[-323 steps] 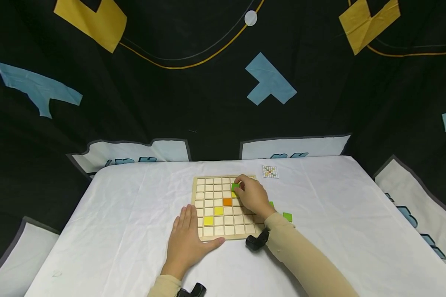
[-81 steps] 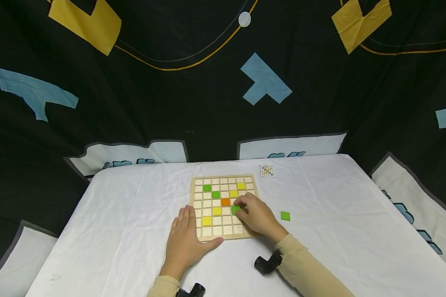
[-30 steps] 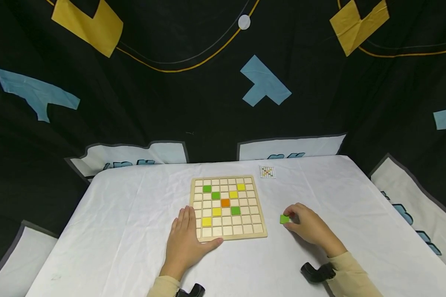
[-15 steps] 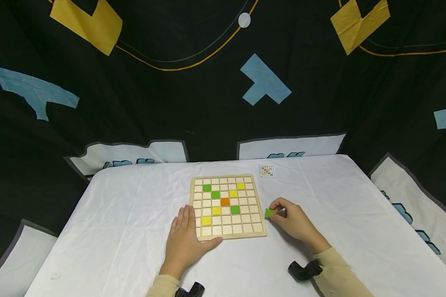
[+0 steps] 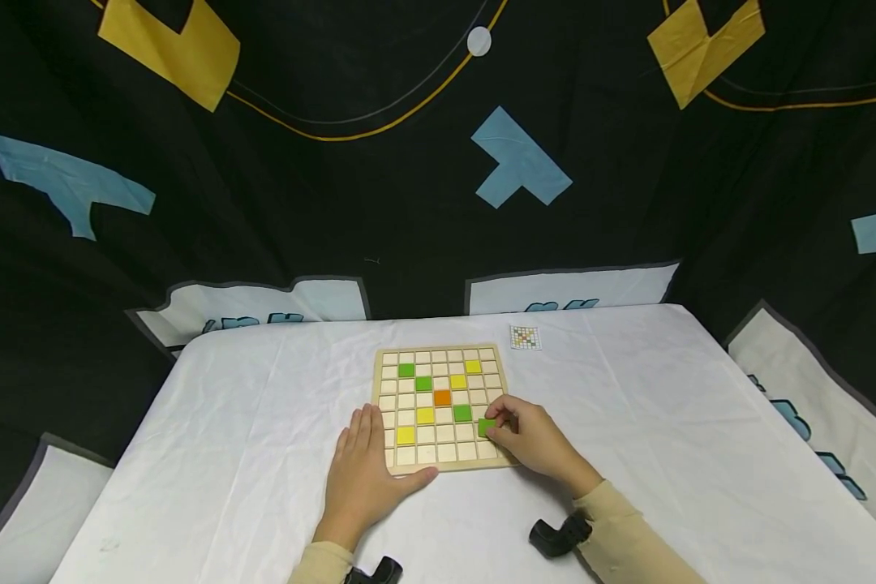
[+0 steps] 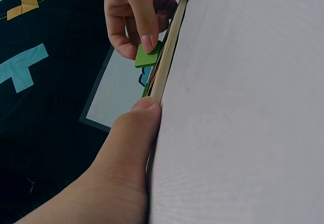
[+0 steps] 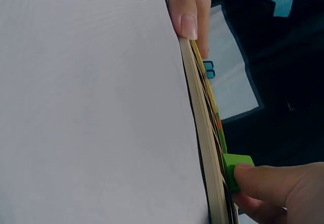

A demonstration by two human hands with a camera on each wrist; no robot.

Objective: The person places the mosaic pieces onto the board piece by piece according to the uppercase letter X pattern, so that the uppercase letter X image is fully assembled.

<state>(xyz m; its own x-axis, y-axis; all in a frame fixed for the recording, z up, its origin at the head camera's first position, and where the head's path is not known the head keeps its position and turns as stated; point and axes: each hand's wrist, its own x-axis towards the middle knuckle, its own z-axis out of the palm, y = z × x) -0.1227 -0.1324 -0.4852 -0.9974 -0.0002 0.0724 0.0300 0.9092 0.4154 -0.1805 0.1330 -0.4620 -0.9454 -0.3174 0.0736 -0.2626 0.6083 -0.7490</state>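
Note:
A square wooden grid board (image 5: 458, 466) lies on the white table, its cells filled mostly with cream tiles. Yellow tiles (image 5: 426, 415) and an orange tile (image 5: 442, 397) run along one diagonal; green tiles (image 5: 462, 413) lie along the other. My right hand (image 5: 536, 438) pinches a green tile (image 5: 486, 427) between thumb and fingers, close over the board's lower right cells. In the left wrist view this tile (image 6: 147, 57) is tilted at the board's face. My left hand (image 5: 365, 478) rests with straight fingers along the board's left edge, thumb at its front edge.
A small printed card (image 5: 526, 337) with a coloured grid lies behind the board, to its right. White cloth covers the table (image 5: 212, 422). A black curtain (image 5: 409, 219) with yellow and blue shapes hangs behind. Black wrist cameras (image 5: 555, 537) sit on both wrists.
Over several seconds, green tiles were added on the board. My right hand picked the last loose green tile off the cloth and carried it left over the board. My left hand has stayed put.

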